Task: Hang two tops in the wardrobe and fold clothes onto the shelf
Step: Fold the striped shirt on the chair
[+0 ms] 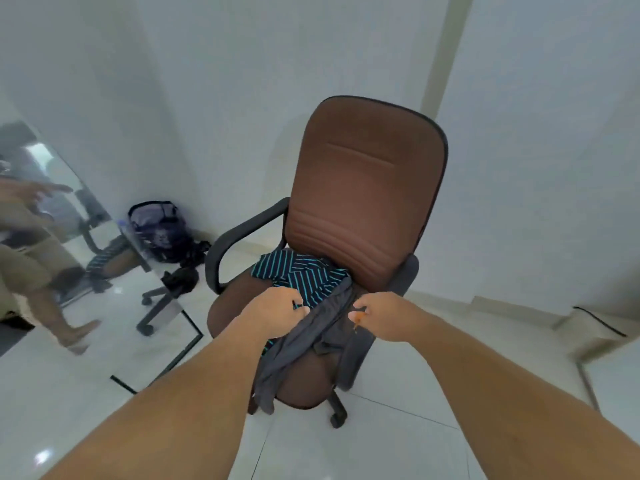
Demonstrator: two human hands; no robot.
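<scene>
- Centrally, low in the frame, the grey garment (311,336) lies bunched on the seat of the brown office chair (367,188); one end trails off the front edge of the seat towards the floor.
- Behind it, against the chair's backrest, lies the striped top (301,273), dark with teal stripes and partly covered by the grey cloth.
- Left hand (277,311): fingers curled round the upper edge of the grey garment, left of centre.
- Right hand (375,315): thumb and fingers pinched on the same edge, right of centre; both arms reach in from the bottom corners of the frame, nearly straight.
- Step in hand, as judged: lifting the grey garment clear for folding. It is best done by drawing the two grips apart so the edge goes taut, then raising until the trailing end leaves the seat, so that the striped top is not dragged along.
- Being limp, the cloth will likely sag between the hands unless spread wide.
- Outward: a leaning mirror (86,258) at left, and a dark bag (159,226) on the floor beside it.
</scene>
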